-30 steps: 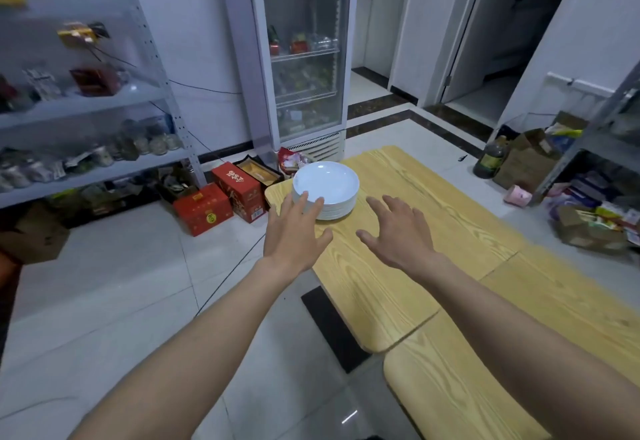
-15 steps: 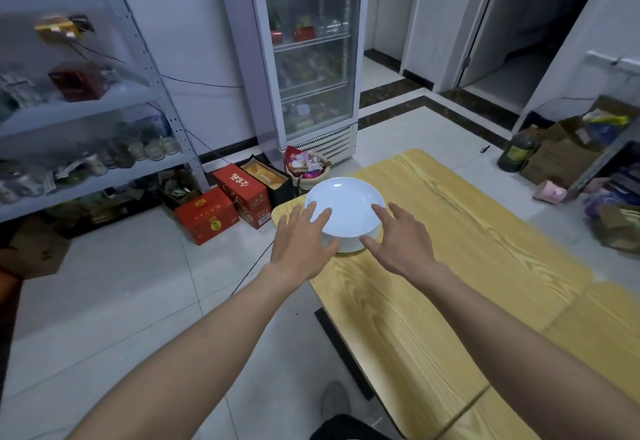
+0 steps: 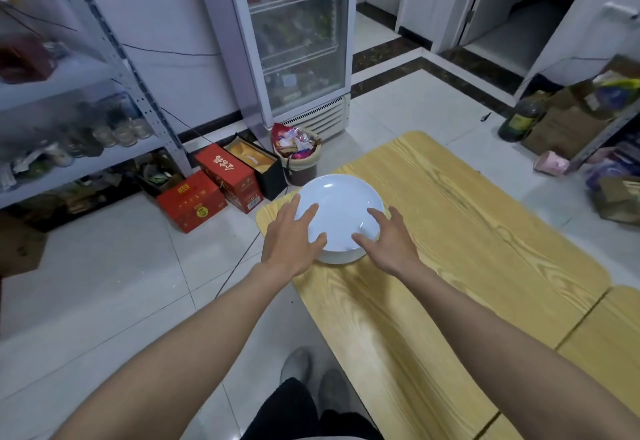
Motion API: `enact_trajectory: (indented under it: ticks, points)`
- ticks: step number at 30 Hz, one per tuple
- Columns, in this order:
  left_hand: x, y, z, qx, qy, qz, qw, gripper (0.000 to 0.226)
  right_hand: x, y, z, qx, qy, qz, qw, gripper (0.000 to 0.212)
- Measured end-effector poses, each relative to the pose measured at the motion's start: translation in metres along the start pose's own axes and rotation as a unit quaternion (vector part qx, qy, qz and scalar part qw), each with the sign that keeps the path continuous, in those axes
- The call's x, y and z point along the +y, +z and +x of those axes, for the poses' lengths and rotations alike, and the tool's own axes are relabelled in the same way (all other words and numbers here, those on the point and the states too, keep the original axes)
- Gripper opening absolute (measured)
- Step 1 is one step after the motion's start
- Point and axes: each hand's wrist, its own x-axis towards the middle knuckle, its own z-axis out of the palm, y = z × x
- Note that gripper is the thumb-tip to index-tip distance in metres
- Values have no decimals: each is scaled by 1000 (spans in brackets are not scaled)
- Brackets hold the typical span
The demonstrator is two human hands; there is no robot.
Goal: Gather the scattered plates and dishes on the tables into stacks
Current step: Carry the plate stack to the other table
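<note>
A stack of white plates (image 3: 341, 211) stands at the far left corner of a yellow wooden table (image 3: 450, 249). My left hand (image 3: 291, 239) lies against the stack's left side, its spread fingers resting on the top plate's rim. On the right side my right hand (image 3: 389, 239) touches the rim, with its thumb at the near edge. The fingers of both hands look straight, and the stack sits between them on the table. The lower plates show only as a white edge under the top plate.
A second yellow table (image 3: 616, 329) adjoins at the lower right. Beyond the corner stand a full waste bin (image 3: 298, 155), red boxes (image 3: 190, 199) and a glass-door fridge (image 3: 294, 41). Metal shelving (image 3: 69, 93) lines the left; cardboard boxes (image 3: 571, 121) and a bottle (image 3: 517, 119) sit right.
I have stepped closer to the stack. Both hands moved forward from the bare table top and now touch the plates on either side.
</note>
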Motion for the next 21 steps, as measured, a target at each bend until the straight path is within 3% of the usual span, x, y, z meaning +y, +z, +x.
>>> enact_trajectory:
  ticks: [4, 7, 14, 21]
  points:
    - [-13, 8, 22, -27, -65, -86, 994, 68, 6, 7, 14, -13, 63, 191, 979, 71]
    - [-25, 16, 35, -47, -101, -161, 981, 74, 15, 13, 22, -16, 92, 255, 962, 71]
    - [-57, 30, 70, -111, -143, -260, 949, 80, 24, 31, 39, -37, 132, 320, 938, 73]
    - [-79, 47, 91, -177, -92, -345, 917, 79, 32, 56, 50, 1, 118, 326, 938, 68]
